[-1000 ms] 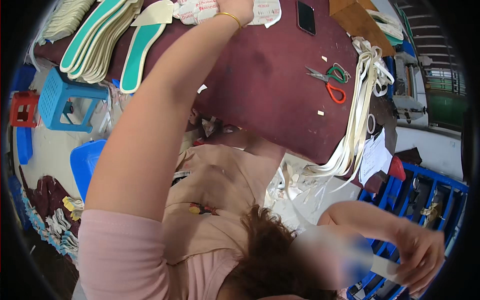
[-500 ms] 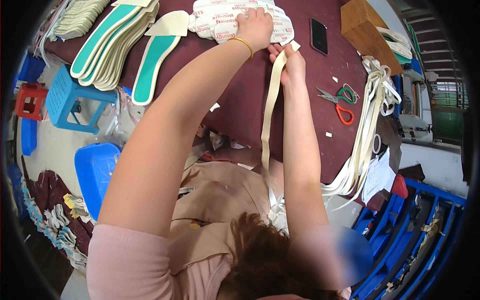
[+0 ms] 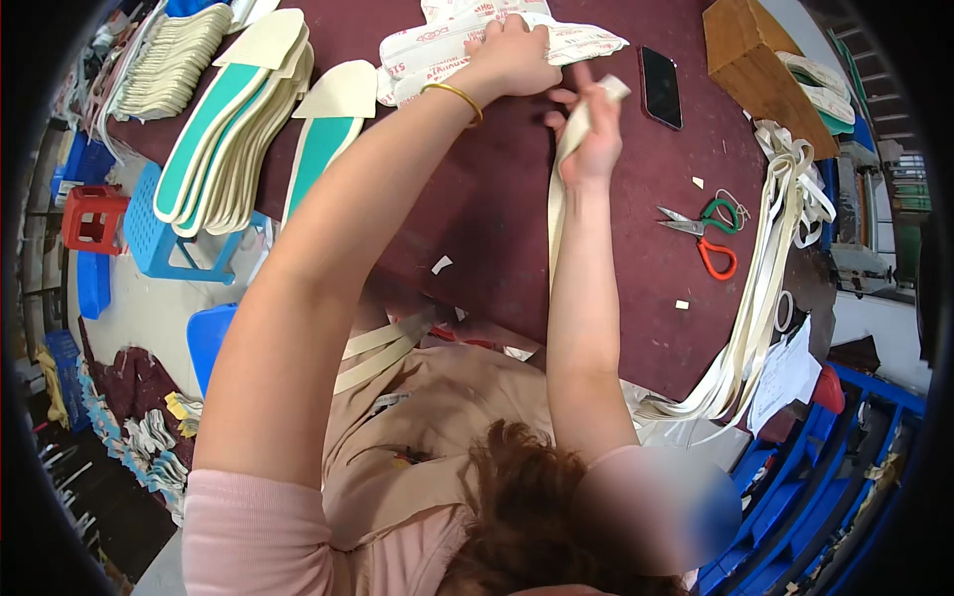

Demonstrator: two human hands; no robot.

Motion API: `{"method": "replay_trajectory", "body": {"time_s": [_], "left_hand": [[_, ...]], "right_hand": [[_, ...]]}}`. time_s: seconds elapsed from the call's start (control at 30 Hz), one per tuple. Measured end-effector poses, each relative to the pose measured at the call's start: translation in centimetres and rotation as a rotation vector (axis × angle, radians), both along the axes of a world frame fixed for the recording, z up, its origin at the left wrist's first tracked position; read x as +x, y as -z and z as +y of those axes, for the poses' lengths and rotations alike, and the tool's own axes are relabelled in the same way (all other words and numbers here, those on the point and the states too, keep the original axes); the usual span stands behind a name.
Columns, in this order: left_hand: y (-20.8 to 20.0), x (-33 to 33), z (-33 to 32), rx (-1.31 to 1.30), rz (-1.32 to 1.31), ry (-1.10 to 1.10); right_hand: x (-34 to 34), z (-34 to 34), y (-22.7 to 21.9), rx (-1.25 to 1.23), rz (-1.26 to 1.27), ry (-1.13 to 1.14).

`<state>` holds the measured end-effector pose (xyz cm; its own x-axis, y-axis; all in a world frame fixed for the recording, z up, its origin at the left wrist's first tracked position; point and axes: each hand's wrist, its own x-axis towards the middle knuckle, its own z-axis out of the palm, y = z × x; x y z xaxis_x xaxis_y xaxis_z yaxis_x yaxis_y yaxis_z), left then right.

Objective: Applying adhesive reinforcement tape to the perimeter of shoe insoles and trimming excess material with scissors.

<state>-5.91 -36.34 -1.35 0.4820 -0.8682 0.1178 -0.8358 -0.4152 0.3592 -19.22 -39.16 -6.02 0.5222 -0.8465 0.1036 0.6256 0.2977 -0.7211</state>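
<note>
At the far side of the table, my left hand (image 3: pixel 513 62) is over white insoles (image 3: pixel 429 52) with red print, thumb and fingers spread across the upper one and gripping it. Part of that insole is hidden beneath the hand. Just to the right, my right hand (image 3: pixel 592 139) is closed around a cream fabric strip (image 3: pixel 558 214). A short end of the strip sticks out above the fingers, and the rest hangs along my forearm toward my lap. The fingertips of the right hand are slightly blurred, close to the left hand.
Teal-and-cream insoles (image 3: pixel 231 129) lie stacked at left, with a single one (image 3: pixel 323 149) beside them. A phone (image 3: pixel 661 87), scissors (image 3: pixel 708 226) and a wooden box (image 3: pixel 760 65) are on the right. Cream strips (image 3: pixel 760 268) drape over the right edge. Stools (image 3: pixel 179 223) stand left.
The view has shifted slightly. The upper white insole has turned under my left hand, its right end now higher. My right hand has closed further around the strip.
</note>
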Motion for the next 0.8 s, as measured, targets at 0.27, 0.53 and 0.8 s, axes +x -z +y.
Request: {"method": "replay_trajectory", "body": {"time_s": [0.27,0.53,0.8], "left_hand": [[0.6,-0.4,2.6,-0.039,1.036,0.306],[1.0,-3.1,2.6,-0.139,0.861,0.216],[1.8,-2.2,2.1,-0.103,1.090,0.306]], "right_hand": [[-0.9,0.7,1.0,-0.020,0.255,0.276],[-3.0,1.1,-0.5,-0.540,0.405,0.488],[-4.4,0.8,-0.9,-1.385,0.900,0.859]]}}
